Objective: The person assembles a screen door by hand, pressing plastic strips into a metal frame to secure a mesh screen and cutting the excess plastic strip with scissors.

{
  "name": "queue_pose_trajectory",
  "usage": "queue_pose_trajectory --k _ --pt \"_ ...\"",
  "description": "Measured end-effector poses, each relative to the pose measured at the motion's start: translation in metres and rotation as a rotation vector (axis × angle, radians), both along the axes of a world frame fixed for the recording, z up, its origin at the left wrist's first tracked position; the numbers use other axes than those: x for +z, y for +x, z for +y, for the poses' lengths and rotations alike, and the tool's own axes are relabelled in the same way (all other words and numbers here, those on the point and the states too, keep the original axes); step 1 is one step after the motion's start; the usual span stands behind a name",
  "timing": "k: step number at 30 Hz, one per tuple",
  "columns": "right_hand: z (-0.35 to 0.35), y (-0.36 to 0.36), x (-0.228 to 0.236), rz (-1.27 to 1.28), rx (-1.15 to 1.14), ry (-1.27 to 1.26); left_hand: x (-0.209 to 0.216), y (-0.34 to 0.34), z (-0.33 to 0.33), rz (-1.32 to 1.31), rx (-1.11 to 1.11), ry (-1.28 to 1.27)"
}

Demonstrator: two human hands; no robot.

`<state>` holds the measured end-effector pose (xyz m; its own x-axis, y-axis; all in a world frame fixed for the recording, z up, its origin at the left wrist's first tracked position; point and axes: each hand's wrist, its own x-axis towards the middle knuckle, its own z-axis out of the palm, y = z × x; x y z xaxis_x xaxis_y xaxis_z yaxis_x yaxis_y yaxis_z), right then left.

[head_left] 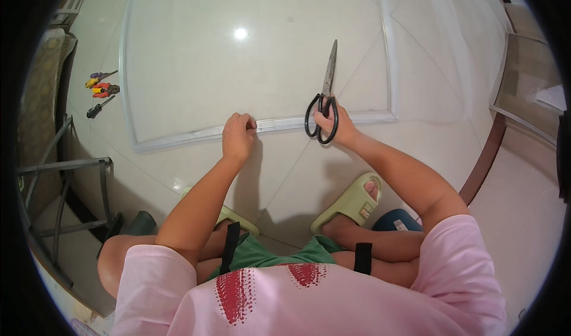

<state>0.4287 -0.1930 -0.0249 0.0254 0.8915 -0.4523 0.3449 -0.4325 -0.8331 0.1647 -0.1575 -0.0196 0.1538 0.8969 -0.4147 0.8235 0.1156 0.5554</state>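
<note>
A large rectangular silver frame [288, 123], like that of a window screen, lies flat on the pale tiled floor in front of me. At its near bar, my left hand [238, 138] is closed with the fingertips pinched together. What they pinch, if anything, is too small to make out. My right hand [344, 126] grips black-handled scissors [328, 83] just over the near bar, toward the frame's right corner. Their long metal blades are together and point away from me.
Left of the frame lie screwdrivers [100, 106] and red-and-yellow pliers [107, 90]. A grey metal stand [65, 164] is at the left. My feet, in green slippers [351, 204], rest near the frame. At the right edge, a framed panel [529, 86] stands beside a brown strip [485, 160].
</note>
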Motion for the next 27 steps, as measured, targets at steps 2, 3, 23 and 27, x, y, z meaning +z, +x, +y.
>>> queue_pose_trajectory --k 2,3,23,27 --pt "-0.005 0.017 0.002 -0.068 0.027 -0.001 0.002 0.008 -0.001 -0.051 -0.033 0.027" --pt "-0.006 0.024 0.002 -0.072 0.022 -0.004 0.003 0.011 -0.001 -0.022 -0.077 0.052" --pt "-0.039 0.119 0.021 0.002 -0.114 -0.009 0.006 0.050 -0.002 0.234 -0.047 0.016" --pt "-0.049 0.130 0.016 -0.021 -0.281 0.047 0.003 0.045 -0.004 0.258 -0.076 0.085"
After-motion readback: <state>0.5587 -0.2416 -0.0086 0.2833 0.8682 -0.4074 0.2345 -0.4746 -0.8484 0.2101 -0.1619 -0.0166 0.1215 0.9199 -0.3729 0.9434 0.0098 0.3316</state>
